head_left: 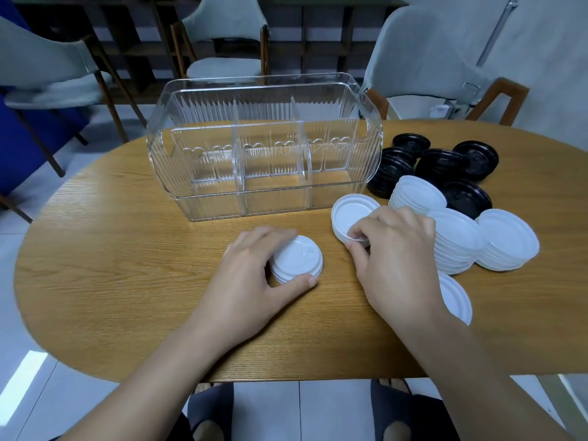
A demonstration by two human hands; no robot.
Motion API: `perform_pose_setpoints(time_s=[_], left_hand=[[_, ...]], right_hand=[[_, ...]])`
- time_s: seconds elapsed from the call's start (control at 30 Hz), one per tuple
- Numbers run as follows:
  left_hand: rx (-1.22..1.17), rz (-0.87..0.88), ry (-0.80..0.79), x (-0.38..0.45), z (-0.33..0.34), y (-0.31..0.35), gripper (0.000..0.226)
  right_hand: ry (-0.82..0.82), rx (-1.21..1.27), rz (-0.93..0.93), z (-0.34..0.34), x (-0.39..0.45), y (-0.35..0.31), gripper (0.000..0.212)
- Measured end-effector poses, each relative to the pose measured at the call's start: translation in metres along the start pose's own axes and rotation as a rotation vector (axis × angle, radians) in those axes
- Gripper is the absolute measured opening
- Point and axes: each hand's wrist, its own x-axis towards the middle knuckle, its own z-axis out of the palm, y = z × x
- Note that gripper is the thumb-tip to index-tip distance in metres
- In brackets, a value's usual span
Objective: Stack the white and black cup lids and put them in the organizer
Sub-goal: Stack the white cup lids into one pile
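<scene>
On the table, left hand clasps a short white stack; right hand pinches an upturned lid. Light, springy plastic: best gripped by rims.

Oval wooden table, clear three-compartment organizer standing at its far middle, black lids heaped far right, white lid piles nearer, small white stack near centre
</scene>
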Motion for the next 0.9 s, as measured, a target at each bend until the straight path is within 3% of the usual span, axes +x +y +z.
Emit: perform_pose_setpoints(time_s=[0.17, 0.43, 0.57, 0.73, 0.9], left_hand=[[-0.008, -0.003, -0.002, 0.000, 0.000, -0.002, 0.075], [-0.023, 0.035, 0.001, 0.001, -0.001, -0.002, 0.069], [-0.070, 0.070, 0.063, -0.001, -0.007, 0.005, 0.081], [-0.073, 0.200, 0.125, -0.001, -0.016, 0.016, 0.105], [-0.134, 0.305, 0.159, -0.002, -0.017, 0.017, 0.087]], right_hand=[[-0.027, 0.133, 0.055, -0.005, 0.002, 0.000, 0.023], [0.006, 0.261, 0.000, -0.011, 0.003, 0.000, 0.008], [0.088, 0.378, -0.050, -0.020, 0.001, -0.009, 0.010], [-0.099, 0.873, 0.114, -0.031, 0.000, -0.022, 0.013], [-0.263, 1.171, 0.243, -0.033, 0.004, -0.023, 0.024]])
